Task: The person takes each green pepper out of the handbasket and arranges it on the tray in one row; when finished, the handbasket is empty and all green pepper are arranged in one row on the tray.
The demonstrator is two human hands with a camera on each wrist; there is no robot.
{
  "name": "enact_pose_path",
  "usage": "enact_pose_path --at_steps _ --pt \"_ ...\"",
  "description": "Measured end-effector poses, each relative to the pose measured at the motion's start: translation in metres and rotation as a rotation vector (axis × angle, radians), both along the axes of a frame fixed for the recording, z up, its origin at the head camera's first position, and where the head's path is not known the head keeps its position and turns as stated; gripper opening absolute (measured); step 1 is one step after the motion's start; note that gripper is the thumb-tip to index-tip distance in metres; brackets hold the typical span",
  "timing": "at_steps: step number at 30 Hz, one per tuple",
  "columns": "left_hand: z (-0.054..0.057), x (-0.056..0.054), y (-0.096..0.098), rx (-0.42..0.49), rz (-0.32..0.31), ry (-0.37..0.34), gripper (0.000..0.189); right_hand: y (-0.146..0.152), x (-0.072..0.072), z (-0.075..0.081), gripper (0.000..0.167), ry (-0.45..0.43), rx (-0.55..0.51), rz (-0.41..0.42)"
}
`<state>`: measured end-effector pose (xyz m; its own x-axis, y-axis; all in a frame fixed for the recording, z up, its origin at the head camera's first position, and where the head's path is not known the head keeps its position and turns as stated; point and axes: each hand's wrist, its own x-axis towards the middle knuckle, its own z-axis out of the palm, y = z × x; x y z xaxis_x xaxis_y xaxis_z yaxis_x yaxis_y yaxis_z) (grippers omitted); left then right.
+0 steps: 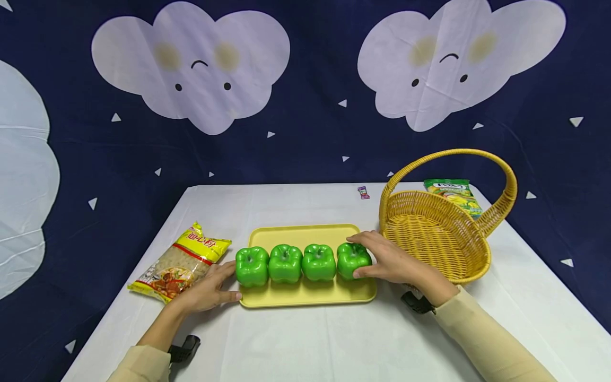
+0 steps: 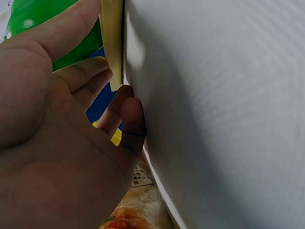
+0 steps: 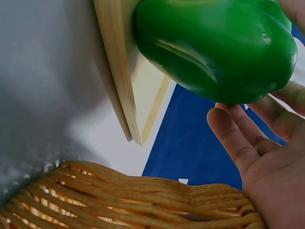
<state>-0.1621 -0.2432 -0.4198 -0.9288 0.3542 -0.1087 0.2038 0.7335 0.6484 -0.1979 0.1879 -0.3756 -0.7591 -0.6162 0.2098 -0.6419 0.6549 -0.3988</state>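
Four is avoided here: several green bell peppers stand in a row on a yellow tray [image 1: 305, 301], among them a leftmost pepper [image 1: 252, 266] and two middle ones. My right hand [image 1: 389, 260] grips the rightmost bell pepper [image 1: 352, 260], thumb on its near side and fingers on its far side. In the right wrist view that pepper [image 3: 214, 47] sits between thumb and fingertips, close over the tray. My left hand [image 1: 207, 289] lies at the tray's left end, fingers extended beside the leftmost pepper. The left wrist view shows its fingers [image 2: 88, 78] loosely spread at the tray's rim [image 2: 112, 47].
A yellow wicker basket [image 1: 434, 244] with a tall handle stands right of the tray, close to my right hand. Behind it lies a green snack bag [image 1: 453, 193]. Left of the tray is a yellow food packet [image 1: 183, 260]. A small purple wrapper [image 1: 364, 192] lies near the back edge.
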Motion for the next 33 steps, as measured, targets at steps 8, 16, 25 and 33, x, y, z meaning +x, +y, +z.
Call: enact_pose_path --at_steps 8,16,25,33 --pt "0.000 0.001 0.001 0.005 -0.007 0.001 0.081 0.002 0.004 0.001 0.075 0.027 -0.030 -0.017" --pt "0.004 0.004 0.003 0.037 -0.024 0.028 0.080 0.009 0.007 0.008 0.074 0.075 -0.104 -0.039" --pt "0.025 0.015 -0.003 0.056 0.041 0.058 0.077 0.019 0.013 0.016 0.057 0.169 -0.170 -0.132" --pt "0.047 0.022 -0.001 -0.003 0.139 0.283 0.058 0.024 0.018 0.019 0.048 0.226 -0.186 -0.247"
